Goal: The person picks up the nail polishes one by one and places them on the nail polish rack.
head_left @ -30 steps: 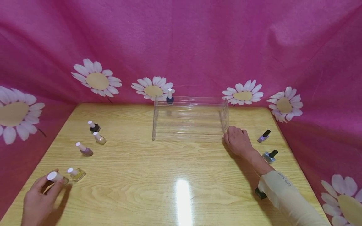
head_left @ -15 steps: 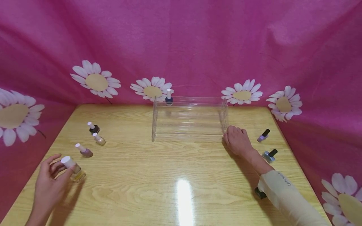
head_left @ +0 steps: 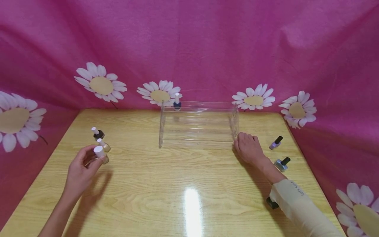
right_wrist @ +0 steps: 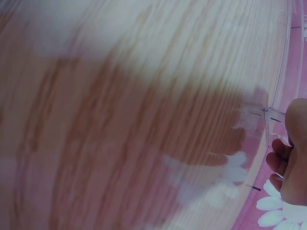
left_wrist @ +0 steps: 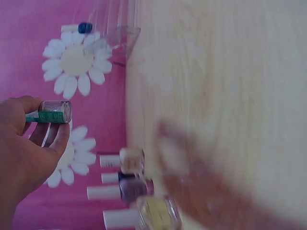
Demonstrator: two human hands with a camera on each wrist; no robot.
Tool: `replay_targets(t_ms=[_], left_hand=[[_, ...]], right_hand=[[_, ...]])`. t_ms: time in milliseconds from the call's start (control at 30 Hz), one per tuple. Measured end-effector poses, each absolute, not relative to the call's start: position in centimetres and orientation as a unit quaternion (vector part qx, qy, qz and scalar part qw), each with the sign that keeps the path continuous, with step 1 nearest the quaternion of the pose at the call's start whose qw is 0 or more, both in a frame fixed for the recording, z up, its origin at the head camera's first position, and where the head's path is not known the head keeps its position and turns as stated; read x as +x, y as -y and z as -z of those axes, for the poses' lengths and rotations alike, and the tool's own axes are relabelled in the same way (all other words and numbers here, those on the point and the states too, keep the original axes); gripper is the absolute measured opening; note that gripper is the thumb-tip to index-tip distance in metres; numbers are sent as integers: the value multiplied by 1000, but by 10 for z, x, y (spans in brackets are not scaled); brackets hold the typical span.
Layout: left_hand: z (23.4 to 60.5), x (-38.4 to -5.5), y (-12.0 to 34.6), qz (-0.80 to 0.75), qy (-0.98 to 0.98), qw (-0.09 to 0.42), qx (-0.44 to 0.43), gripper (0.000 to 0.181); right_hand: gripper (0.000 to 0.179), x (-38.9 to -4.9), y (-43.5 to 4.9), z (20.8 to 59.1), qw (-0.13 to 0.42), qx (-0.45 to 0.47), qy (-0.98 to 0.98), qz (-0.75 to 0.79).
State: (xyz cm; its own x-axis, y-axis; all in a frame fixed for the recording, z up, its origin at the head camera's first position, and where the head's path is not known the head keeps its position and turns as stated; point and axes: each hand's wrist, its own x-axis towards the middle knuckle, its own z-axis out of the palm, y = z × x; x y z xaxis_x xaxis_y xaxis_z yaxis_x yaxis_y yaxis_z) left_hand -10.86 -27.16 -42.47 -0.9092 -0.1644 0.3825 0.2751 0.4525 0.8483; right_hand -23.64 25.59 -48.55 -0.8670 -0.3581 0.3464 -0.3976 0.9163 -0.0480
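Observation:
My left hand (head_left: 81, 168) pinches a nail polish bottle (left_wrist: 56, 111) with a white cap, clear glass and a green label, held above the table. Just behind it in the head view stand a beige polish (head_left: 105, 146) and a dark polish (head_left: 99, 134). The left wrist view also has a mauve polish (left_wrist: 133, 190) and a yellow polish (left_wrist: 158, 213), which the left hand and arm cover in the head view. At the right front corner of a clear stepped rack (head_left: 198, 128), my right hand (head_left: 249, 148) grips its side. A navy polish (head_left: 177, 105) stands on the rack's top tier, at the left.
On the right stand a lilac polish (head_left: 275, 144) and a blue-grey polish (head_left: 280, 164), both black-capped. A black object (head_left: 272, 203) shows partly from under the right sleeve. Pink cloth (head_left: 207, 49) with daisies rises behind and beside the wooden table (head_left: 154, 191).
My left hand has carried the white-capped bottle up and to the right, from beside the yellow polish to in front of the beige one. The right hand stays on the rack.

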Motion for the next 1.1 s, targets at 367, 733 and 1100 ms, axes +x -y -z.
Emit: replay_targets(t_ms=[367,733,1100], left_hand=[[390,-144,218,572,797,165,-99,37],[378,-185,176,575,799,100,-147,37],[391,-235,134,595,774,91,-196,35]], right_hand=[[19,-239,-259,487,169,202,962,-68],[19,-237,-258,486,172,205,962,-61],[20,-237,-258,489,196,208,957,-48]])
